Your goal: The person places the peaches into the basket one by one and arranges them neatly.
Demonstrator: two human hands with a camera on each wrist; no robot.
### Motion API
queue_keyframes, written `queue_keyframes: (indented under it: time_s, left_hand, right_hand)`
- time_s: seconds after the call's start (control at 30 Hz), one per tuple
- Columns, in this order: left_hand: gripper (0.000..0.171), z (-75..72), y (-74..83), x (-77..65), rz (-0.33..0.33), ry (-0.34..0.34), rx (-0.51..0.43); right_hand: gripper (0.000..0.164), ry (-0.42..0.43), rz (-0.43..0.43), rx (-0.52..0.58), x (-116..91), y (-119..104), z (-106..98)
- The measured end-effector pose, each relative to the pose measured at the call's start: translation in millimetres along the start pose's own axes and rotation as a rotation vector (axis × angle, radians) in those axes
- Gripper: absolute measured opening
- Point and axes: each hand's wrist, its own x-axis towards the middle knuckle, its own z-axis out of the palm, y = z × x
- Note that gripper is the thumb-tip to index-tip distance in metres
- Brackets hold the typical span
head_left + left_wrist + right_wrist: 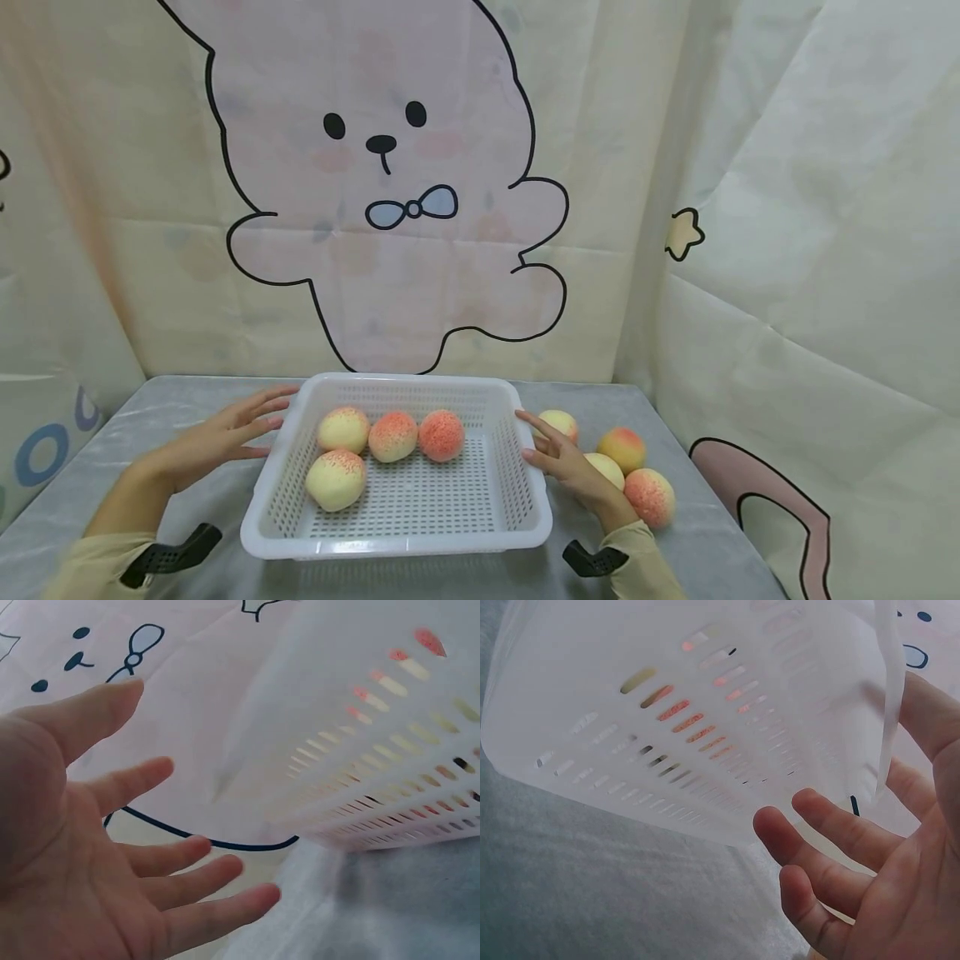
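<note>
A white perforated plastic basket (397,546) stands on the grey cloth, with several peaches (336,480) grouped toward its left and back. My left hand (213,433) is beside the basket's left wall, fingers spread; the left wrist view shows a gap between this hand (112,847) and the basket wall (300,712). At the right rim is my right hand (573,471), its thumb and a finger reaching over the edge. In the right wrist view, the other fingers of that hand (885,877) lie loosely bent outside the basket wall (592,660).
Several more peaches (649,498) lie on the grey cloth (202,383) just right of the basket, partly behind my right hand. Cream curtains (592,317) with a cartoon bear surround the table. A black strap (171,557) is on each wrist.
</note>
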Motion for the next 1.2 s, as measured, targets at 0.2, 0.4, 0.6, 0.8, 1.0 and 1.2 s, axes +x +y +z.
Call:
queue_keyframes:
  time_s: [0.2, 0.4, 0.6, 0.8, 1.0, 1.2]
  left_hand:
    - [0.055, 6.3, -10.5, -0.4, -0.063, -0.084, -0.04]
    - [0.062, 8.5, -11.7, 0.3, -0.054, -0.134, -0.027]
    - [0.065, 8.4, -15.4, 3.0, 0.016, -0.209, -0.064]
    - [0.067, 8.9, -16.3, 5.0, 0.03, -0.217, -0.082]
    - [0.067, 10.5, -15.5, 5.0, 0.015, -0.208, -0.097]
    - [0.067, 10.0, -15.6, 4.8, 0.004, -0.199, -0.097]
  right_hand:
    - [0.063, 0.003, 0.005, -0.013, 1.3, 0.8, -0.4]
    - [0.063, 0.016, 0.014, -0.019, 0.7, 0.2, 0.6]
    - [0.064, 0.011, 0.011, -0.029, 0.5, -3.6, 1.9]
    - [0.063, 0.039, 0.037, -0.088, -1.0, -7.6, 2.6]
    - [0.063, 0.076, 0.056, -0.159, -4.9, -11.8, 1.5]
    - [0.06, 0.162, 0.043, -0.176, -11.6, -19.9, -4.9]
